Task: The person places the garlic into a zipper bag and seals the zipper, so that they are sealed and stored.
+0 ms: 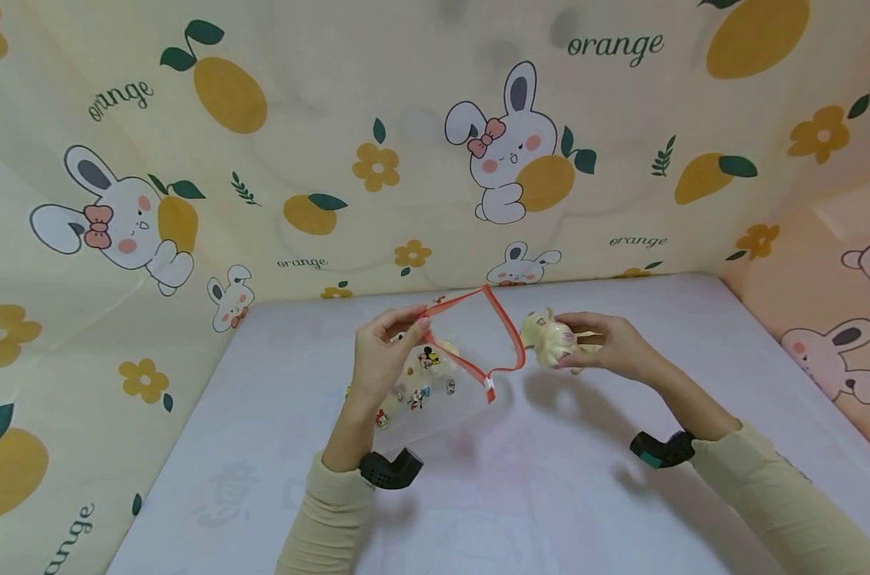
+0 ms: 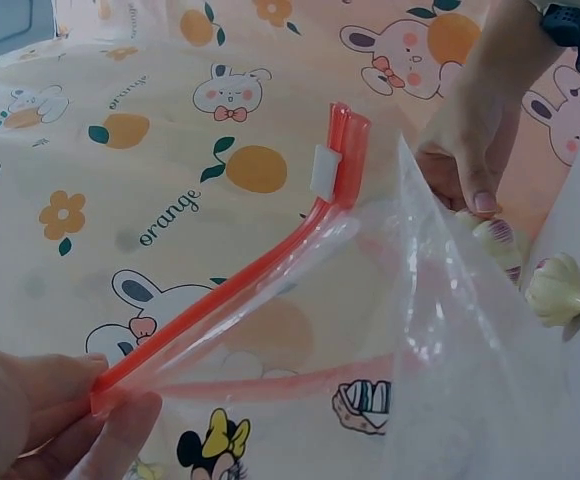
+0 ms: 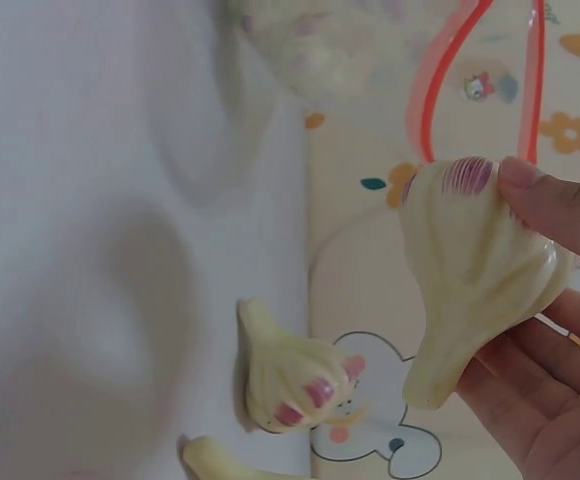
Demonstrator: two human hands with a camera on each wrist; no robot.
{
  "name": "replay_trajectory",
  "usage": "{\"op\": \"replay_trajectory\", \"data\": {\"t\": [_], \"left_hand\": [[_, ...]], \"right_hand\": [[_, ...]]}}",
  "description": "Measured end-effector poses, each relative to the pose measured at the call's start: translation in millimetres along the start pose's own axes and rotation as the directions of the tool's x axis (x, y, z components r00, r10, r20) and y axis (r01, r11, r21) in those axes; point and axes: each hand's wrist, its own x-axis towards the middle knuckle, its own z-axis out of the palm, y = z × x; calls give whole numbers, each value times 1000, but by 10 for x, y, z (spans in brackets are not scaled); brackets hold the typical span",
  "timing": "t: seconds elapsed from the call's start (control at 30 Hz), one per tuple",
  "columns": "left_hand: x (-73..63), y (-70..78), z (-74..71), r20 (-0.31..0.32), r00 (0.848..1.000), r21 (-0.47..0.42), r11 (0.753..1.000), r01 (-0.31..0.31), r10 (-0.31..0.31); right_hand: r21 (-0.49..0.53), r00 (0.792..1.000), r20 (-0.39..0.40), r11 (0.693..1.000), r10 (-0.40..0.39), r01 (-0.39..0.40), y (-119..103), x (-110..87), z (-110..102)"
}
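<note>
1. Head view, and here's the picture: the left hand (image 1: pixel 380 355) pinches the rim of a clear bag (image 1: pixel 429 391), thumb and fingers tight together on its red-orange band (image 1: pixel 506 322).
2. Over on the other side, the right hand (image 1: pixel 614 343) has a garlic bulb (image 3: pixel 475 270) firmly gripped between thumb and fingers, just beside the bag's mouth but outside it.
3. So, how far along? Partway, by the look of it! The mouth stands apart, the white slider (image 1: pixel 488 384) sits near one end of the band, and a pale, purple-marked shape (image 3: pixel 315 60) shows through the plastic, apparently another bulb already inside.
4. What's left, as a judgement: the held bulb is not in the bag, one loose bulb (image 3: pixel 295 385) lies on the table, and next to it another pale piece (image 3: pixel 230 462) is cut off by the frame. The band is not sealed.
5. Down to the surface: a white table (image 1: pixel 550 495), faintly patterned, with soft shadows beneath both arms.
6. Around it, a cream backdrop (image 1: pixel 420 48) full of rabbits, oranges and flowers rises behind, with a peach-toned panel (image 1: pixel 823 263) at the right.
</note>
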Motion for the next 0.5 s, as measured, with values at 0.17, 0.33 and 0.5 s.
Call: {"op": "replay_trajectory", "data": {"t": [0.17,0.33,0.5], "left_hand": [[5,-5,2,1,1000,-2,1000,-1,1],[4,-3,1,-1,1000,4,1000,1,-1],[-3,11,3,1,1000,7,1000,0,0]], "right_hand": [[10,1000,-6,1000,-26,26,-50,18,-13],[19,1000,-17,1000,-15,15,-118,36,-16],[16,1000,-20,1000,-7,7,-183,49,-19]]}}
